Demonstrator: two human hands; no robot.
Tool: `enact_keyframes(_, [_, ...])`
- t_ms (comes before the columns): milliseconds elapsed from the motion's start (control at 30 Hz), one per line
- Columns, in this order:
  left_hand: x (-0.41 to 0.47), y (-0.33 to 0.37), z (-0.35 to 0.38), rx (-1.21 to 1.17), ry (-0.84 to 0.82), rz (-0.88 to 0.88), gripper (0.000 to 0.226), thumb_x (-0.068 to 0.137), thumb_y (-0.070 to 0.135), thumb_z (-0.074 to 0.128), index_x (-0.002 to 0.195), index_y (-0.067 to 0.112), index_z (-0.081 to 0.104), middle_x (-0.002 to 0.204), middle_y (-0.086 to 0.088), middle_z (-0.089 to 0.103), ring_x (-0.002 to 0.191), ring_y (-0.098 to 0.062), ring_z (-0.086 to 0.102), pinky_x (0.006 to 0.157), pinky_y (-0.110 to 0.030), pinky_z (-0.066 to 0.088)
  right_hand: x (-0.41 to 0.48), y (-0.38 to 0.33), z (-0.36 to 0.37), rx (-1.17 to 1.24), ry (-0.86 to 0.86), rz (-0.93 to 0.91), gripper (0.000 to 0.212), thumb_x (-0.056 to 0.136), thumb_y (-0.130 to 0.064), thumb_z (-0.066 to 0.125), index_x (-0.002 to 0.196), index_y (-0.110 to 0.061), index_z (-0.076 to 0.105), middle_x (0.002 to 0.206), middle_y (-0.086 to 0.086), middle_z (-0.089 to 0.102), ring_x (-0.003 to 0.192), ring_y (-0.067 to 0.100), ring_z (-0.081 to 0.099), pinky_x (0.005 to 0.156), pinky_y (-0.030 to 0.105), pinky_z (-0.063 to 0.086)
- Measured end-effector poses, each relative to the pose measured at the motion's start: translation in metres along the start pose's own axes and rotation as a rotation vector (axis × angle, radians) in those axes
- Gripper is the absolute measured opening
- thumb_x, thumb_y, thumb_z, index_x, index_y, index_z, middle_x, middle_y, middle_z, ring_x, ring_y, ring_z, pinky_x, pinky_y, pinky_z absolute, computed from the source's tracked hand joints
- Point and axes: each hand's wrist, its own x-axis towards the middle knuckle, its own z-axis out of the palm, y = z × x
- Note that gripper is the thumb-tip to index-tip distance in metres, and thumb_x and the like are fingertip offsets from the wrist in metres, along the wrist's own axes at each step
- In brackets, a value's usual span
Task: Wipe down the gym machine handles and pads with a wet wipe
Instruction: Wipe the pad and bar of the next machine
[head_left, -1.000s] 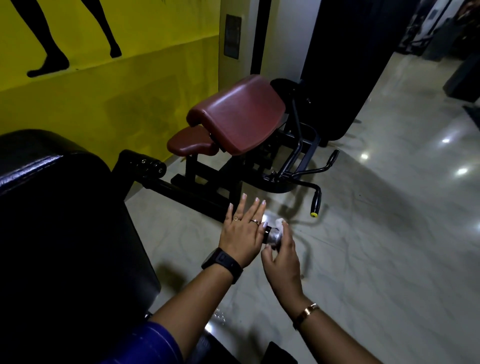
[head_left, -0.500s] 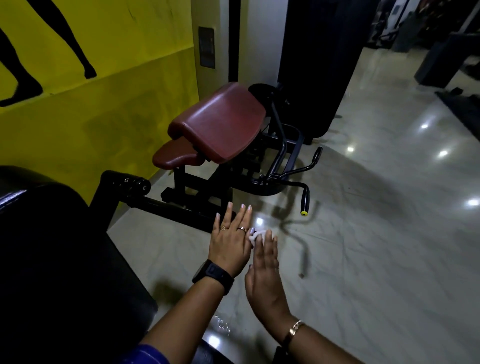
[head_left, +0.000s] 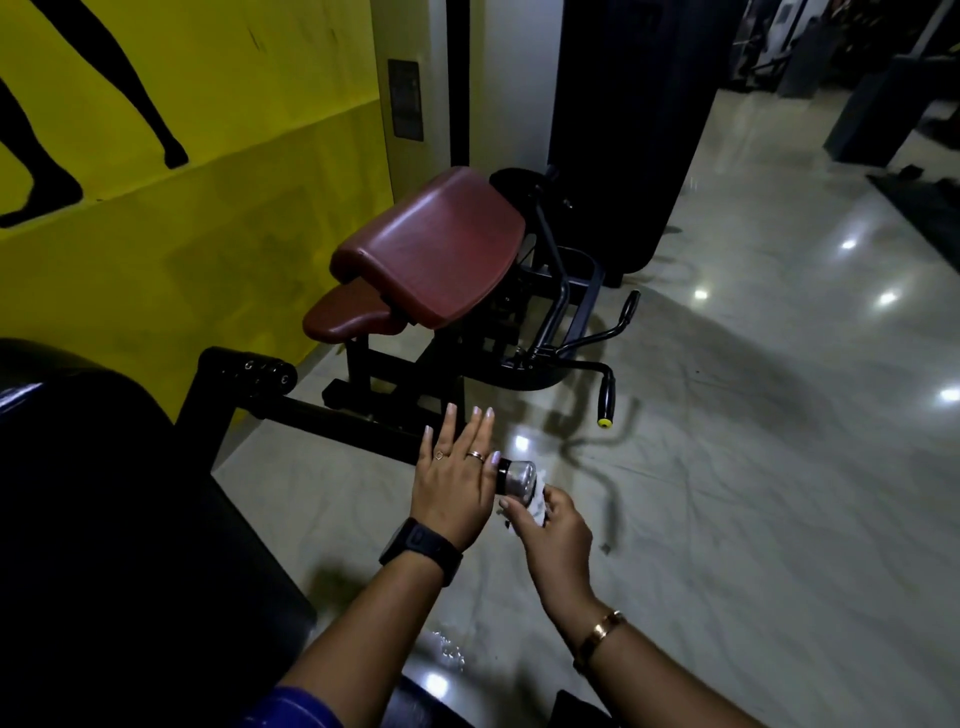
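A machine handle ends in a shiny chrome cap (head_left: 517, 479) with a black collar, low in the middle of the view. My left hand (head_left: 454, 483) lies over the handle just left of the cap, fingers straight and spread. My right hand (head_left: 553, 525) sits under and to the right of the cap and pinches a white wet wipe (head_left: 537, 501) against it. Most of the handle's bar is hidden under my left hand. A large black pad (head_left: 104, 519) fills the lower left.
A second machine with a maroon arm pad (head_left: 436, 249) and maroon seat (head_left: 348, 312) stands ahead by the yellow wall (head_left: 208, 223). Its black handles (head_left: 605, 397) with a yellow tip reach right. A black frame bar (head_left: 322, 415) crosses the glossy floor (head_left: 753, 467). A dark column stands behind.
My right hand has dropped from over the handle end to below it, uncovering the chrome cap, and now pinches the wipe against it. My left hand stays flat on the handle.
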Motion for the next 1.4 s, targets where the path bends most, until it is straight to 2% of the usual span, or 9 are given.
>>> enact_keyframes(133, [0.000, 0.000, 0.000, -0.005, -0.027, -0.006, 0.053, 0.100, 0.036, 0.026, 0.141, 0.014, 0.051, 0.141, -0.003, 0.055, 0.136, -0.031, 0.043, 0.105, -0.053, 0.036, -0.016, 0.000, -0.001, 0.034, 0.143, 0.045, 0.026, 0.086, -0.007, 0.069, 0.112, -0.005, 0.064, 0.093, 0.001, 0.064, 0.091, 0.015, 0.064, 0.066, -0.002, 0.036])
enact_keyframes(200, [0.000, 0.000, 0.001, -0.007, -0.029, -0.007, 0.053, 0.098, 0.034, 0.029, 0.141, 0.013, 0.050, 0.141, -0.003, 0.055, 0.137, -0.031, 0.043, 0.105, -0.053, 0.034, -0.020, -0.004, -0.003, 0.073, 0.118, 0.028, 0.032, 0.091, -0.004, 0.061, 0.123, -0.005, 0.060, 0.105, 0.000, 0.062, 0.091, -0.003, 0.060, 0.068, -0.005, 0.035])
enact_keyframes(267, [0.000, 0.000, 0.001, -0.019, -0.040, -0.007, 0.053, 0.097, 0.034, 0.030, 0.142, 0.013, 0.050, 0.142, -0.003, 0.054, 0.137, -0.031, 0.042, 0.106, -0.052, 0.031, -0.017, -0.012, -0.002, 0.111, 0.037, 0.024, 0.038, 0.094, -0.004, 0.056, 0.132, -0.008, 0.054, 0.116, -0.005, 0.059, 0.100, -0.002, 0.054, 0.077, -0.003, 0.036])
enact_keyframes(400, [-0.001, -0.003, 0.001, -0.054, -0.063, 0.009, 0.054, 0.097, 0.035, 0.027, 0.145, 0.016, 0.044, 0.145, -0.001, 0.051, 0.142, -0.025, 0.031, 0.109, -0.049, 0.026, 0.013, -0.023, -0.002, 0.049, -0.172, 0.007, 0.044, 0.089, -0.009, 0.058, 0.131, -0.020, 0.053, 0.125, -0.001, 0.058, 0.114, 0.013, 0.055, 0.102, 0.029, 0.044])
enact_keyframes(533, [-0.001, -0.012, 0.000, -0.163, -0.071, 0.057, 0.059, 0.094, 0.045, 0.004, 0.150, 0.029, 0.014, 0.155, 0.015, 0.018, 0.146, -0.009, -0.003, 0.117, -0.032, -0.003, 0.031, -0.029, -0.009, -0.414, -0.327, -0.463, 0.035, 0.083, -0.013, 0.051, 0.117, -0.016, 0.060, 0.107, -0.004, 0.057, 0.104, 0.020, 0.056, 0.094, 0.031, 0.045])
enact_keyframes(667, [-0.003, -0.023, 0.001, -0.237, 0.010, 0.086, 0.052, 0.100, 0.035, 0.020, 0.147, 0.022, 0.038, 0.151, 0.006, 0.039, 0.144, -0.013, 0.021, 0.116, -0.028, 0.005, 0.038, 0.000, -0.019, -0.797, -0.216, -1.125, 0.039, 0.093, -0.006, 0.047, 0.131, -0.003, 0.056, 0.132, 0.012, 0.058, 0.127, 0.030, 0.051, 0.108, 0.038, 0.040])
enact_keyframes(767, [-0.006, -0.035, 0.006, -0.237, 0.059, 0.020, 0.052, 0.100, 0.034, 0.021, 0.147, 0.021, 0.039, 0.152, 0.006, 0.035, 0.144, -0.013, 0.019, 0.117, -0.032, 0.008, 0.039, 0.012, -0.036, -0.853, -0.201, -1.368, 0.039, 0.099, 0.000, 0.045, 0.137, -0.002, 0.050, 0.141, 0.013, 0.050, 0.135, 0.031, 0.043, 0.112, 0.041, 0.034])
enact_keyframes(1100, [-0.007, -0.045, -0.005, -0.299, -0.033, -0.098, 0.070, 0.092, 0.049, 0.002, 0.151, 0.024, 0.031, 0.157, 0.009, 0.025, 0.143, -0.003, 0.003, 0.116, -0.029, -0.007, 0.037, -0.015, 0.003, -0.861, -0.061, -1.081, 0.037, 0.085, -0.019, 0.062, 0.120, -0.005, 0.064, 0.115, 0.012, 0.066, 0.104, 0.028, 0.065, 0.102, 0.039, 0.044])
enact_keyframes(1400, [-0.007, -0.044, -0.019, -0.491, -0.164, -0.208, 0.069, 0.095, 0.048, 0.003, 0.149, 0.025, 0.038, 0.157, 0.007, 0.030, 0.149, -0.007, 0.010, 0.115, -0.024, -0.010, 0.046, -0.011, -0.025, -0.914, -0.294, -1.485, 0.042, 0.100, -0.007, 0.030, 0.124, -0.011, 0.065, 0.127, 0.006, 0.064, 0.120, 0.022, 0.059, 0.103, 0.037, 0.046])
